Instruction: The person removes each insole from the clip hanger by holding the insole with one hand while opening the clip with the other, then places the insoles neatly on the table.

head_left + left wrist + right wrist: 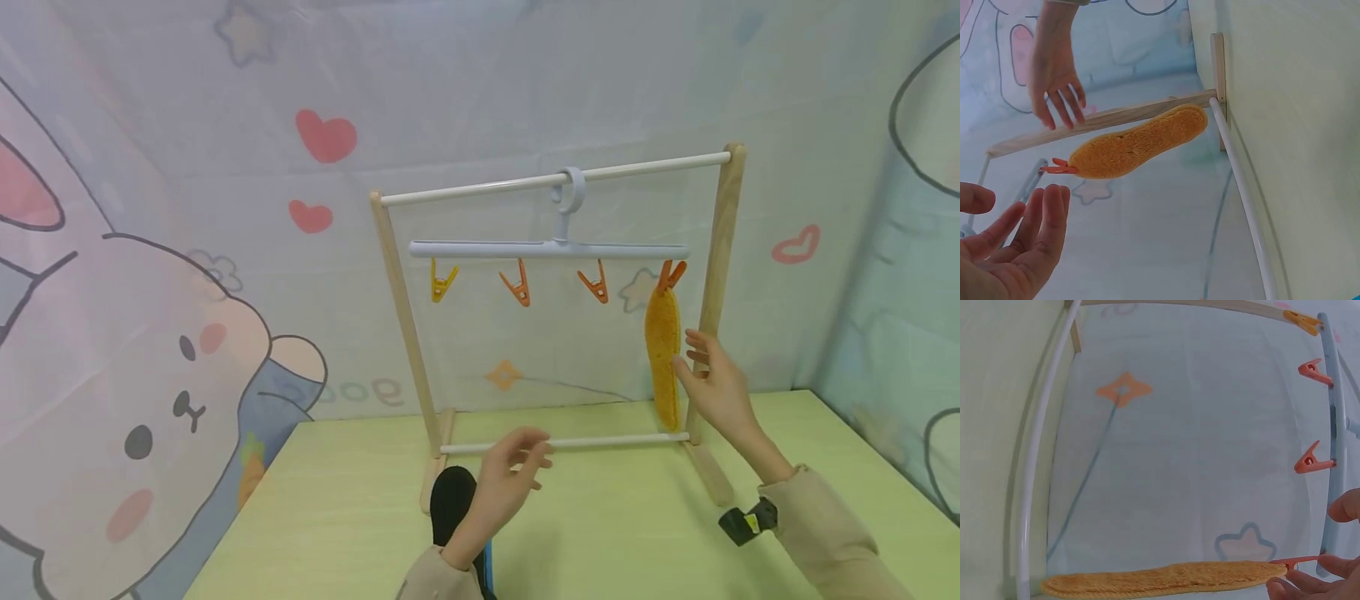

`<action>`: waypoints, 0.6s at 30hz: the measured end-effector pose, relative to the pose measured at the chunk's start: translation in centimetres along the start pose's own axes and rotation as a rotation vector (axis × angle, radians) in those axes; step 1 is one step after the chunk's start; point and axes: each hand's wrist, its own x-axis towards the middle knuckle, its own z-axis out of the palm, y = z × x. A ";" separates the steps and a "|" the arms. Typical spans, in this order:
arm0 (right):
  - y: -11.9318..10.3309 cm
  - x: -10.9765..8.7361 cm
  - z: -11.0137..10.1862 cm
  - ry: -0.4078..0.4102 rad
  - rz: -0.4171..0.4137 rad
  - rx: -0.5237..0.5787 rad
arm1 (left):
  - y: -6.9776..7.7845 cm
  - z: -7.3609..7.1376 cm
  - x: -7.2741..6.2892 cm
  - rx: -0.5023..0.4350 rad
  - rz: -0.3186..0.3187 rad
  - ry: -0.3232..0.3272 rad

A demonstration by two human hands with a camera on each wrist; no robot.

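A fuzzy orange-yellow insole [663, 358] dangles from an orange clip [1063, 167] at the right end of a pale hanger [480, 249]. Beside its right edge is my right hand [716, 387], fingers loosely spread and holding nothing; the left wrist view shows a gap between them. My left hand [506, 479] hovers over the table with relaxed fingers and nothing in its grasp. Partly under the left forearm lies a black insole [452, 500], with a blue edge of something next to it. Its lower part is hidden.
The hanger hooks over the top bar [480, 188] of a wooden-sided rack [405, 317]. A yellow clip [441, 283] and two orange clips [1315, 459] hang along it. A white lower bar [1035, 462] spans the rack's base on the light table [337, 500].
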 end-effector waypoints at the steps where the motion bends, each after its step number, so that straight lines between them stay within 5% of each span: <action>1: -0.1 0.3 0.0 0.001 0.005 0.001 | -0.1 0.1 0.1 -0.004 0.003 0.000; 4: -0.2 1.2 0.1 0.004 0.017 0.018 | -0.4 0.4 0.3 -0.012 0.003 -0.003; 11: -0.1 3.6 0.5 0.011 0.023 0.006 | -3.5 1.2 1.2 -0.013 0.021 -0.028; 18: -0.2 5.6 0.5 -0.005 0.052 0.014 | -3.0 1.0 1.2 0.024 0.094 -0.047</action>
